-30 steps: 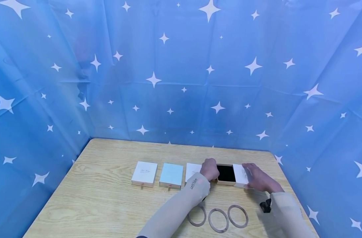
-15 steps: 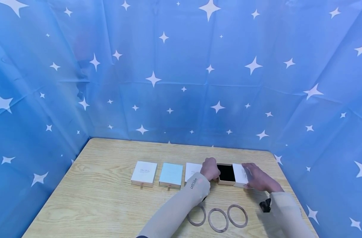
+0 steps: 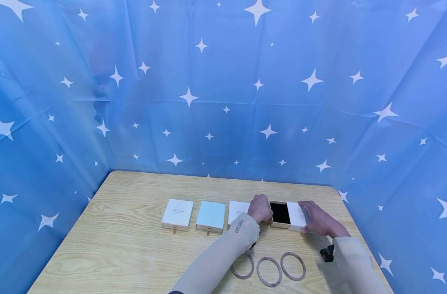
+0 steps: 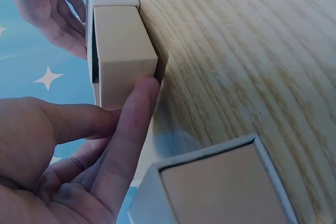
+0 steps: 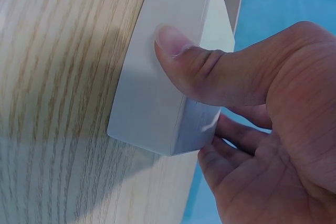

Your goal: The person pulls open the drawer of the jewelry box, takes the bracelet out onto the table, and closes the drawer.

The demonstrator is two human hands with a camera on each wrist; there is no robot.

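Note:
On the table's right side, a small drawer box lies with its black-lined drawer (image 3: 280,213) pulled partway out of its white sleeve (image 3: 296,215). My right hand (image 3: 320,220) grips the sleeve, its thumb (image 5: 181,59) on one side and its fingers on the other. My left hand (image 3: 260,208) is at the drawer's outer end. In the left wrist view, the index fingertip presses against the beige end face (image 4: 126,51), and the thumb (image 4: 84,121) is beside it. Three translucent purplish bangles (image 3: 269,271) lie in front, one partly behind my left sleeve.
Left of the drawer box stand a white box (image 3: 177,213), a light-blue box (image 3: 211,215) and another white box (image 3: 237,211), partly hidden by my left hand. Blue star-patterned cloth (image 3: 223,81) hangs behind the wooden table (image 3: 109,245).
The drawer has slid slightly to the right into its sleeve, with my left hand following it. My right hand and the sleeve stay about where they were.

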